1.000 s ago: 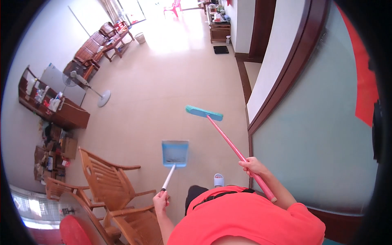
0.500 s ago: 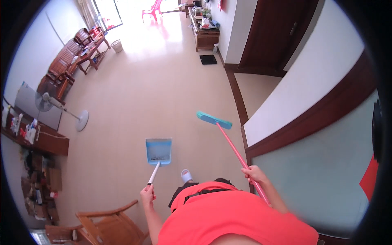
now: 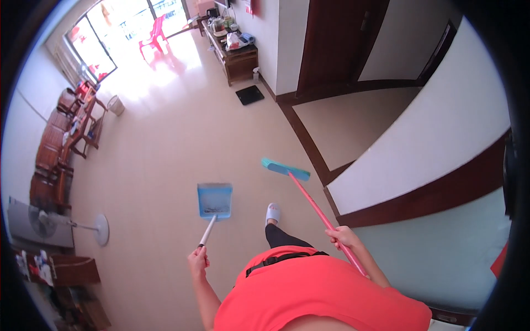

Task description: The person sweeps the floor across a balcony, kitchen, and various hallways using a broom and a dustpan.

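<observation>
Gripping the blue dustpan [image 3: 215,193] by its handle, the left hand [image 3: 199,259] is curling its fingers tight; the right is grasping the pink-handled broom [image 3: 286,169], whose head is hovering near or resting by the floor's [image 3: 165,165] dark right border [image 3: 304,138]. The dustpan is staying well inside that border; a dipping front lip could be spilling its dark debris [image 3: 214,210].

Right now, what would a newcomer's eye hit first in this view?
Probably the bright red shirt filling the bottom centre. Ahead of it, the left hand grips the pale handle of a blue dustpan with dark bits in it, while the right hand holds a pink-handled broom. Far off, upper left of centre, a pink chair stands out against the bright doorway.
</observation>
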Demonstrator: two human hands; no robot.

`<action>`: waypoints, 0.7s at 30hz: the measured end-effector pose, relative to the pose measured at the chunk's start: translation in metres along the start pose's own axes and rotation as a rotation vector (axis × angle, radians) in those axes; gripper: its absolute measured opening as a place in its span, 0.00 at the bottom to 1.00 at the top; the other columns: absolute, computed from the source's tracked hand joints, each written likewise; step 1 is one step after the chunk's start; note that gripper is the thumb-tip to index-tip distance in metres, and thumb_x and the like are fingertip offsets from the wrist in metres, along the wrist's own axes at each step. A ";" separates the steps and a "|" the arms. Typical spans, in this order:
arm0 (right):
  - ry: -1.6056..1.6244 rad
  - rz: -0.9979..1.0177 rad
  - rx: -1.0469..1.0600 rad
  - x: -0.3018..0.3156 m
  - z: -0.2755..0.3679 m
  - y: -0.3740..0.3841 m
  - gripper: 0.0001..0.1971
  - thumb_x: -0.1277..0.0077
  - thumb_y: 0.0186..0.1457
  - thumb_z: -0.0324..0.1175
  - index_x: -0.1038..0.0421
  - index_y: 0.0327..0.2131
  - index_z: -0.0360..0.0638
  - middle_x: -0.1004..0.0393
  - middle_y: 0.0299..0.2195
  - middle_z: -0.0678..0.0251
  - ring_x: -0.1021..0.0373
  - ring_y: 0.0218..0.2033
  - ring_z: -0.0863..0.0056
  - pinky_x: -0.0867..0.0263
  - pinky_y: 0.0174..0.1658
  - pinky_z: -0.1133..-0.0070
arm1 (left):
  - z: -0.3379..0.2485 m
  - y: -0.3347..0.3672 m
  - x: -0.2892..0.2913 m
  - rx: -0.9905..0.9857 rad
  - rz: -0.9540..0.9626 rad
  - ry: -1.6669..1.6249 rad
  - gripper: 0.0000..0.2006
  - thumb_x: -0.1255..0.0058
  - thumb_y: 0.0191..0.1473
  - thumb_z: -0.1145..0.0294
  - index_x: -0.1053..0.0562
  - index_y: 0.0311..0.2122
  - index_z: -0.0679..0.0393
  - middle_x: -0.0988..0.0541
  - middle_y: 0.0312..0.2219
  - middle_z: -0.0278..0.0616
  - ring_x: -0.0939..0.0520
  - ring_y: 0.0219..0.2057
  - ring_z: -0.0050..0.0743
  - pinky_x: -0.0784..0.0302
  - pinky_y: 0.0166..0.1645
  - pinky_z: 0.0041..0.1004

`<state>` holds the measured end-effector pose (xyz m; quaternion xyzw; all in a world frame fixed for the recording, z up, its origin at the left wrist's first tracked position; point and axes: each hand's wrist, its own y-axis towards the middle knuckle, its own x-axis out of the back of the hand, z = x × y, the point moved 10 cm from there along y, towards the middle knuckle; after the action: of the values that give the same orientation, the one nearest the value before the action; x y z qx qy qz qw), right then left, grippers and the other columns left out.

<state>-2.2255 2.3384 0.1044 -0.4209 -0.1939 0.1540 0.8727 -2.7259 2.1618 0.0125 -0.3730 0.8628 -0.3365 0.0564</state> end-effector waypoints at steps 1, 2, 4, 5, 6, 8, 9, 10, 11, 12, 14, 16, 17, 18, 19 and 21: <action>0.018 0.001 0.005 0.004 0.017 0.015 0.16 0.49 0.50 0.43 0.37 0.20 0.42 0.36 0.14 0.73 0.40 0.10 0.87 0.44 0.11 0.85 | -0.017 0.015 -0.011 -0.012 0.003 0.013 0.10 0.49 0.48 0.66 0.33 0.22 0.59 0.34 0.12 0.31 0.35 0.07 0.17 0.42 0.09 0.18; -0.001 0.001 0.001 0.010 0.033 0.031 0.16 0.49 0.50 0.43 0.37 0.20 0.42 0.36 0.14 0.73 0.40 0.10 0.87 0.44 0.11 0.85 | -0.031 0.029 -0.024 0.006 0.011 0.030 0.10 0.48 0.48 0.66 0.32 0.22 0.59 0.34 0.12 0.31 0.35 0.07 0.17 0.42 0.09 0.18; 0.006 0.009 -0.015 0.014 0.059 0.059 0.16 0.49 0.49 0.44 0.37 0.20 0.41 0.36 0.14 0.73 0.40 0.10 0.87 0.43 0.11 0.85 | -0.062 0.060 -0.049 0.039 0.031 0.026 0.10 0.48 0.48 0.65 0.32 0.22 0.59 0.34 0.12 0.31 0.34 0.08 0.17 0.41 0.10 0.19; 0.019 0.005 -0.006 0.021 0.080 0.077 0.16 0.50 0.50 0.44 0.36 0.20 0.41 0.36 0.14 0.73 0.40 0.10 0.86 0.43 0.11 0.85 | -0.082 0.079 -0.061 0.035 0.034 0.045 0.10 0.48 0.48 0.65 0.32 0.22 0.59 0.34 0.12 0.31 0.34 0.08 0.17 0.41 0.10 0.19; 0.033 -0.002 0.001 0.028 0.100 0.092 0.16 0.50 0.50 0.44 0.36 0.20 0.41 0.36 0.13 0.73 0.40 0.10 0.86 0.43 0.11 0.85 | -0.103 0.097 -0.075 0.019 0.050 0.085 0.10 0.48 0.47 0.65 0.32 0.22 0.59 0.34 0.12 0.31 0.34 0.08 0.17 0.41 0.10 0.19; 0.110 -0.009 0.003 0.034 0.134 0.111 0.17 0.51 0.50 0.45 0.36 0.19 0.41 0.36 0.13 0.73 0.40 0.10 0.86 0.43 0.12 0.84 | -0.134 0.129 -0.103 0.019 0.078 0.139 0.10 0.48 0.47 0.65 0.32 0.21 0.59 0.34 0.12 0.31 0.34 0.08 0.17 0.41 0.10 0.19; 0.169 -0.014 0.026 0.038 0.154 0.121 0.18 0.51 0.50 0.46 0.37 0.18 0.41 0.37 0.13 0.73 0.40 0.10 0.86 0.43 0.12 0.83 | -0.155 0.149 -0.123 0.004 0.114 0.152 0.11 0.48 0.47 0.65 0.32 0.21 0.59 0.34 0.12 0.32 0.34 0.08 0.18 0.42 0.10 0.20; 0.177 -0.024 0.019 0.044 0.168 0.129 0.18 0.51 0.50 0.46 0.37 0.18 0.41 0.37 0.13 0.73 0.40 0.10 0.86 0.43 0.12 0.83 | -0.174 0.168 -0.143 -0.010 0.153 0.165 0.11 0.48 0.46 0.65 0.33 0.20 0.59 0.34 0.12 0.32 0.34 0.08 0.18 0.42 0.10 0.20; 0.197 -0.036 0.027 0.050 0.182 0.136 0.18 0.51 0.50 0.46 0.36 0.20 0.41 0.37 0.14 0.73 0.40 0.10 0.86 0.43 0.12 0.83 | -0.190 0.184 -0.162 -0.006 0.167 0.174 0.11 0.48 0.46 0.65 0.33 0.20 0.59 0.34 0.12 0.32 0.34 0.08 0.18 0.42 0.10 0.20; 0.221 -0.053 0.040 0.057 0.198 0.145 0.17 0.51 0.50 0.45 0.36 0.21 0.40 0.37 0.15 0.74 0.40 0.10 0.86 0.43 0.12 0.83 | -0.208 0.204 -0.183 -0.015 0.182 0.220 0.11 0.48 0.46 0.66 0.33 0.20 0.59 0.34 0.12 0.32 0.34 0.08 0.18 0.42 0.10 0.20; 0.259 -0.069 0.029 0.066 0.219 0.163 0.16 0.52 0.51 0.44 0.36 0.24 0.40 0.36 0.15 0.74 0.40 0.10 0.86 0.43 0.12 0.84 | -0.246 0.244 -0.223 -0.031 0.214 0.278 0.11 0.48 0.46 0.66 0.33 0.19 0.60 0.34 0.12 0.33 0.34 0.08 0.19 0.42 0.10 0.20; 0.297 -0.097 0.007 0.076 0.232 0.178 0.15 0.53 0.53 0.43 0.35 0.26 0.40 0.36 0.16 0.73 0.40 0.10 0.87 0.43 0.11 0.85 | -0.268 0.281 -0.267 -0.034 0.247 0.361 0.12 0.48 0.46 0.67 0.34 0.18 0.60 0.34 0.12 0.33 0.35 0.08 0.19 0.42 0.10 0.20; 0.303 -0.124 0.004 0.079 0.242 0.184 0.15 0.53 0.52 0.43 0.35 0.26 0.40 0.36 0.16 0.74 0.41 0.10 0.87 0.43 0.11 0.85 | -0.278 0.304 -0.286 -0.038 0.275 0.375 0.12 0.48 0.46 0.67 0.34 0.18 0.60 0.34 0.12 0.33 0.35 0.08 0.19 0.42 0.10 0.20; 0.308 -0.152 0.000 0.081 0.251 0.190 0.15 0.52 0.52 0.44 0.35 0.26 0.40 0.36 0.16 0.74 0.41 0.11 0.87 0.43 0.12 0.85 | -0.288 0.328 -0.305 -0.033 0.294 0.383 0.12 0.48 0.46 0.67 0.33 0.18 0.61 0.34 0.12 0.33 0.35 0.08 0.19 0.42 0.10 0.21; 0.331 -0.184 -0.008 0.081 0.255 0.196 0.15 0.52 0.52 0.44 0.35 0.26 0.40 0.36 0.16 0.74 0.41 0.11 0.87 0.43 0.12 0.85 | -0.298 0.352 -0.325 -0.030 0.319 0.393 0.11 0.48 0.46 0.67 0.33 0.19 0.62 0.34 0.12 0.34 0.35 0.07 0.19 0.42 0.10 0.21; 0.313 -0.228 -0.063 0.096 0.277 0.216 0.16 0.51 0.51 0.44 0.36 0.25 0.40 0.37 0.16 0.74 0.41 0.11 0.87 0.42 0.12 0.85 | -0.334 0.390 -0.382 -0.051 0.375 0.424 0.11 0.48 0.46 0.68 0.32 0.19 0.63 0.34 0.12 0.34 0.35 0.07 0.19 0.42 0.10 0.21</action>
<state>-2.2936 2.6961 0.1114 -0.4423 -0.1069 -0.0195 0.8903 -2.8054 2.7955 -0.0326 -0.1295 0.9175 -0.3688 -0.0736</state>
